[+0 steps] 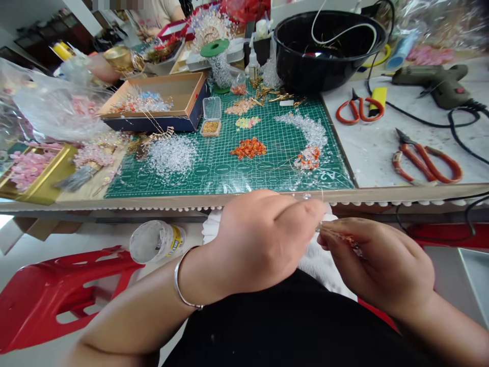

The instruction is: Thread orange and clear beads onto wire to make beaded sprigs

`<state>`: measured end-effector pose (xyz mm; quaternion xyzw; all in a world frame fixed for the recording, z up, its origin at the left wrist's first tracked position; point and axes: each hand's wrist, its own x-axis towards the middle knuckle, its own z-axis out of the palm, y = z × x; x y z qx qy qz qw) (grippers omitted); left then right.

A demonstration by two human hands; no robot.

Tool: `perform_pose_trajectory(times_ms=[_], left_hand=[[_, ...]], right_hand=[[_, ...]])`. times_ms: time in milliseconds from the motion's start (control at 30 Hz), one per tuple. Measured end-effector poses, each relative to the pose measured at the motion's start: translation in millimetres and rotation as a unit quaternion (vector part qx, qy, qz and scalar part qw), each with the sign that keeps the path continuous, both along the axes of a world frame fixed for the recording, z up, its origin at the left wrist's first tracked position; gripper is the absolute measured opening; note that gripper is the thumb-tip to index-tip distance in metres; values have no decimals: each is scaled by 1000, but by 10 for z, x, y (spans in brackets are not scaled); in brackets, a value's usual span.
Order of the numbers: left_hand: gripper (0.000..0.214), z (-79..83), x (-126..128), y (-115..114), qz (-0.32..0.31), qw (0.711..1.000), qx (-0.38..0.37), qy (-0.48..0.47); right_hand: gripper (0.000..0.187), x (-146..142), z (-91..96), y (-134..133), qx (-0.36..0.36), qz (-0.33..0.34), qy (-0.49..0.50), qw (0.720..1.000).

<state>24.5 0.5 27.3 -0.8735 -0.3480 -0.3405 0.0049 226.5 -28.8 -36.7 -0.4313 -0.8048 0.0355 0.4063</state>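
Two hands hold a fine beaded wire (340, 235) between them, just below the table edge (244, 196). Your left hand (263, 239) pinches it narrowly at the fingertips, and your right hand (376, 267) curls around the beaded length, which looks orange, though it's too small to tell well. A white cloth (317, 265) lies beneath them. Beyond the edge, you have a green cutting mat (282, 173) holding clear beads (171, 157) and orange beads (248, 148), with red-handled scissors (359, 109) and pliers (426, 160) to its right.
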Motion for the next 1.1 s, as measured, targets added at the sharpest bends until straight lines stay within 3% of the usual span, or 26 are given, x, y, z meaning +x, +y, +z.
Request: perform_pose_trajectory(times_ms=[433, 533, 633, 733, 867, 1000, 1100], left_hand=[[22, -25, -55, 34, 24, 997, -57, 47], [27, 0, -60, 44, 18, 991, -114, 64], [33, 87, -75, 91, 28, 966, -239, 97], [33, 181, -102, 198, -3, 901, -416, 124], [24, 135, -128, 376, -102, 772, -623, 77], [27, -95, -98, 434, -166, 639, -747, -78], [33, -250, -56, 374, -157, 574, -789, -152]], right_hand=[[13, 48, -32, -133, -175, 27, 109, 978], [15, 68, -27, -146, -191, 40, 128, 972], [15, 87, 1, -149, -206, 53, 144, 966], [13, 90, 33, -140, -231, 80, 158, 957], [11, 65, 82, -129, -272, 136, 186, 934], [12, 31, 137, -128, -289, 165, 225, 916], [12, 18, 134, -132, -293, 152, 251, 910]])
